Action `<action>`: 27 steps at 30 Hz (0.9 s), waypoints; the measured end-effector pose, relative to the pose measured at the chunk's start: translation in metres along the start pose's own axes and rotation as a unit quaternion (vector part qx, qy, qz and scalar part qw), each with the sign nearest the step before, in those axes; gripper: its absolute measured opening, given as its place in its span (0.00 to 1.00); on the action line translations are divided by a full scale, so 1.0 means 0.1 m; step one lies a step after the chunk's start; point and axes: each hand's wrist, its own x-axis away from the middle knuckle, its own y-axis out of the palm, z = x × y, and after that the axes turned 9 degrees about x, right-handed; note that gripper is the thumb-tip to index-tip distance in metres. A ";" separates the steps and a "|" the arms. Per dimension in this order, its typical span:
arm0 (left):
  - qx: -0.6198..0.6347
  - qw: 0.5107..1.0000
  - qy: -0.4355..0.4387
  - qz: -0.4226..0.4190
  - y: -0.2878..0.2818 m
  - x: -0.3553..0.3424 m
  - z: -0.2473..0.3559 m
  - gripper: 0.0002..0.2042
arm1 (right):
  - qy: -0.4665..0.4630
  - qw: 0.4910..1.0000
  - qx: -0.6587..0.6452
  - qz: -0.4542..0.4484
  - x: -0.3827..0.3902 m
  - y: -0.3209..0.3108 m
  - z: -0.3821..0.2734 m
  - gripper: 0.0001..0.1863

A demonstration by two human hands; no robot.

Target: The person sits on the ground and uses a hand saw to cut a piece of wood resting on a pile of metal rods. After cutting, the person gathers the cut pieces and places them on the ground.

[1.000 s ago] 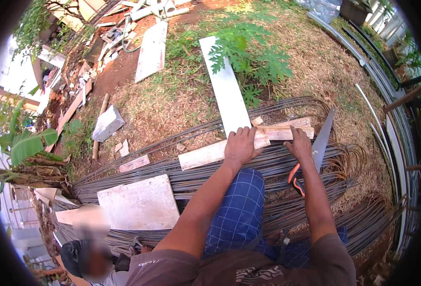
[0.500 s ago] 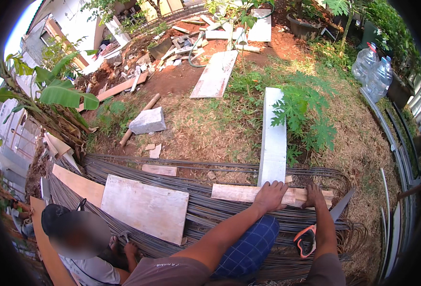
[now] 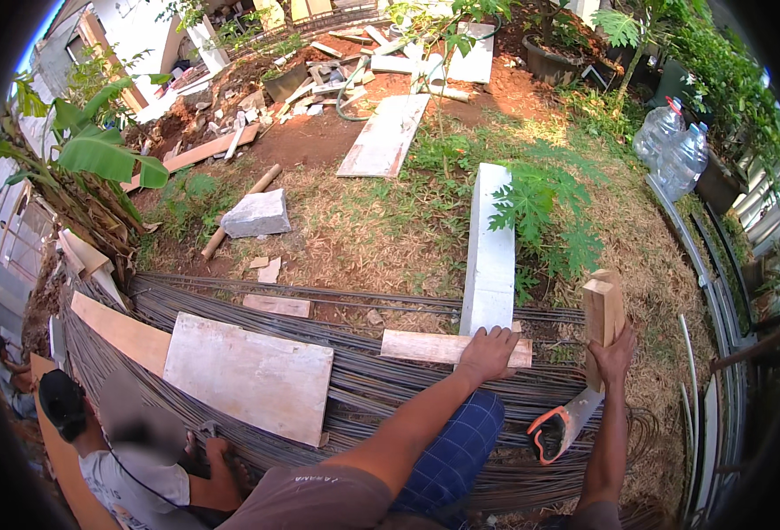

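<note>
My left hand (image 3: 487, 352) grips a flat wooden board (image 3: 421, 345) near its right end, fingers over the far edge. The board lies across the near end of a long pale block (image 3: 489, 265) and over steel bars. To the right, my right hand (image 3: 615, 353) is closed around short wooden pieces (image 3: 603, 309) held upright, apart from the board. A handsaw with an orange and black handle (image 3: 547, 435) lies below that hand on the bars; its blade runs up behind the wood.
A bundle of steel bars (image 3: 381, 389) spreads under the work, with a whitish panel (image 3: 248, 375) on it. At lower left a co-worker (image 3: 134, 459) crouches, holding what looks like a hammer. A leafy plant (image 3: 553, 212) stands beside the pale block; large plastic bottles (image 3: 677, 159) stand far right.
My right hand has lifted the short wooden pieces off the bars beside the board and turned them upright. My left hand stays on the board. The view has shifted slightly.
</note>
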 end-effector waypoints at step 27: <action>0.065 0.997 -0.036 0.026 -0.12 0.18 -0.10 0.54 | 0.355 0.751 -0.486 -0.271 2.06 0.32 0.37 0.55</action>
